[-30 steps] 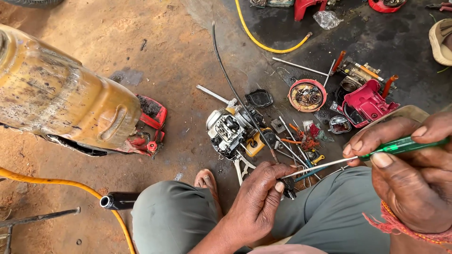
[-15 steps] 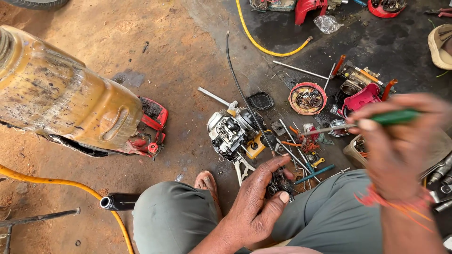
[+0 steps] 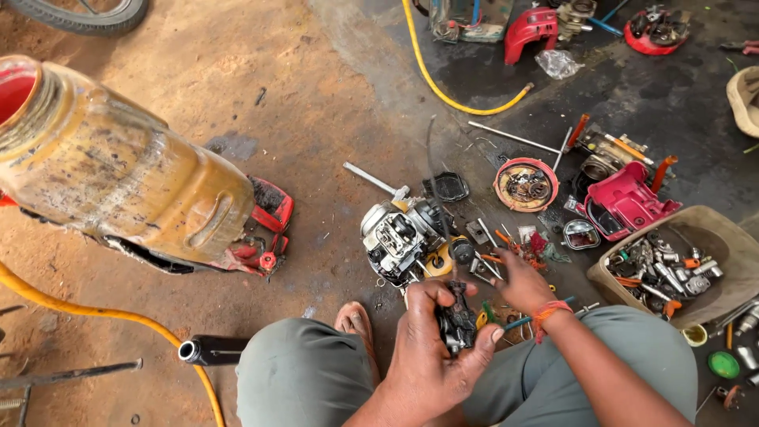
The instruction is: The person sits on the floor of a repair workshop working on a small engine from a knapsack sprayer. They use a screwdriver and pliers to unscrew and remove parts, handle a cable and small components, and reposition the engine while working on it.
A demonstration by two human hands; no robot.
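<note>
Left hand (image 3: 431, 348) clutches black part (image 3: 457, 320), perhaps carburetor.

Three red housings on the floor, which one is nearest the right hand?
The red cover just left of the parts box, closest to the right hand. The other two, the shroud and round part, lie at the top edge.

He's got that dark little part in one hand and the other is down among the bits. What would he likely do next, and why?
Probably pick a small piece from the pile: the right hand reaches into the scattered parts beside the engine, while the left hand holds the dark part up, ready.
</note>
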